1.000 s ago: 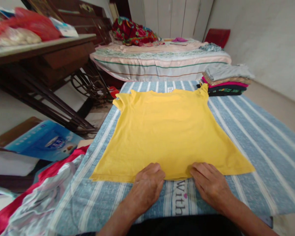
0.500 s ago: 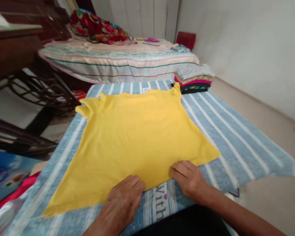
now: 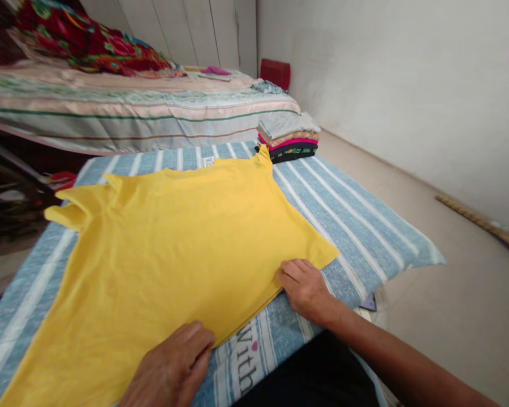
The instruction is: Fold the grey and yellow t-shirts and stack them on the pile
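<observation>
A yellow T-shirt point(image 3: 182, 243) lies spread on a blue-and-white striped cloth point(image 3: 339, 209), its hem toward me and its sleeves at the far side. My left hand point(image 3: 173, 362) is closed on the near hem, left of the printed word on the cloth. Farther right along that same hem, my right hand point(image 3: 303, 285) grips the edge, fingers curled over the fabric and thumb hidden. The left sleeve is bunched up and sticks out past the cloth's edge.
A stack of folded clothes point(image 3: 290, 138) stands at the far right corner of the striped cloth. Behind is a bed point(image 3: 152, 121) with a red floral blanket point(image 3: 97, 45). A white wall point(image 3: 390, 85) and a wooden strip point(image 3: 479, 217) on the floor are at the right.
My view has swung to the right, so everything appears farther left. Both hands stay on the hem, and the shirt keeps nearly the same spread shape.
</observation>
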A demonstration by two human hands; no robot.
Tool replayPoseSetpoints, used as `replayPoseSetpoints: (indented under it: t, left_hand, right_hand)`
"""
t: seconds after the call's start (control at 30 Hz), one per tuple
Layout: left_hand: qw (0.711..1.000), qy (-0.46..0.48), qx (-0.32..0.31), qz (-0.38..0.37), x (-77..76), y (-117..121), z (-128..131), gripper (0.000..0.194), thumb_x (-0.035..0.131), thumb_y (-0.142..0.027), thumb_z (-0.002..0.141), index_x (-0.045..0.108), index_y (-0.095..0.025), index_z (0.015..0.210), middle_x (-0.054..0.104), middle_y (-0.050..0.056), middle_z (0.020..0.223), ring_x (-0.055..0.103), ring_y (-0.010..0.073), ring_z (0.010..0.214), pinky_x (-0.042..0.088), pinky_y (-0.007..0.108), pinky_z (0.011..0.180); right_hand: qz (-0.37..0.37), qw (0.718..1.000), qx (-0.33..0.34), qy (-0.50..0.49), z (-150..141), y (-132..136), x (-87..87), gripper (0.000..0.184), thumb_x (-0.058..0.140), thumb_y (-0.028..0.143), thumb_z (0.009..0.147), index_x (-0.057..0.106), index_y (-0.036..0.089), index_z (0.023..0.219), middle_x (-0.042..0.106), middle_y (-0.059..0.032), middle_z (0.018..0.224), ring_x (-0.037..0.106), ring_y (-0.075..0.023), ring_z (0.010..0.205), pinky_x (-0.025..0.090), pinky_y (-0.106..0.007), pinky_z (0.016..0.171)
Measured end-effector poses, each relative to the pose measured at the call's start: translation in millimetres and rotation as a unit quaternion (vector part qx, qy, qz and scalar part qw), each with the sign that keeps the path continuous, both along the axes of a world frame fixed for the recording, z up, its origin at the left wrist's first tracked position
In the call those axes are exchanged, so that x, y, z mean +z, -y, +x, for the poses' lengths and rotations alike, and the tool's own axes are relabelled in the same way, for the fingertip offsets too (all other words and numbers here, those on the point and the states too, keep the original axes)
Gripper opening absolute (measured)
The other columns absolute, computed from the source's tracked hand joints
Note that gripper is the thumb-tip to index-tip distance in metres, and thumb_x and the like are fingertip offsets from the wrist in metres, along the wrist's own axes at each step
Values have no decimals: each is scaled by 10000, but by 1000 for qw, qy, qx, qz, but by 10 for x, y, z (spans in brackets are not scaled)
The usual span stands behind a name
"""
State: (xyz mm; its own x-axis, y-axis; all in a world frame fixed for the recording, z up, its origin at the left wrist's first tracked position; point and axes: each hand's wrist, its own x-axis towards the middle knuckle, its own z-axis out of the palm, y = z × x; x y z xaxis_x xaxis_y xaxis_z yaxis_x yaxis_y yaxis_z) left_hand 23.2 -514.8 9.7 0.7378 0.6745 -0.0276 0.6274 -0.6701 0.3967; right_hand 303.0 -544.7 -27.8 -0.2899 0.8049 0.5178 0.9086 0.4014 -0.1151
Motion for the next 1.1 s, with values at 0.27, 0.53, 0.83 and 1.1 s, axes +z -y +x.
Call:
replayPoseSetpoints:
  t: [0.27,0.53,0.83,1.1]
  left_hand:
    - [999,-29,34,-17,-10,-48,43,223,435,-364,836,600,-244,747,615,0,673,604,160,629,433,239,568]
    - [999,-24,10,-17,11,-54,75,273,418,-339,861,593,-236,677,605,-5,642,595,143,605,429,220,550]
    - [996,52,-30,73,33,-29,97,211,453,-288,862,553,-239,682,564,-36,638,563,100,576,418,173,537]
    - [994,57,-54,72,23,-34,97,200,460,-277,870,538,-235,690,553,-43,621,553,90,547,405,168,515]
  right_hand:
    - [21,996,-92,-8,380,-30,-37,261,409,20,796,632,137,863,594,-106,935,500,-219,888,406,-358,792]
    - [35,990,-138,5,548,23,-108,314,439,5,749,636,139,954,612,-103,1020,503,-232,1005,389,-375,893]
    - [-20,966,-257,-4,577,-1,-140,301,448,17,742,643,149,929,596,-121,1100,443,-292,1133,411,-420,910]
    - [66,972,-220,-47,764,-7,-189,311,423,62,795,642,149,997,593,-117,1104,450,-269,1157,438,-445,959]
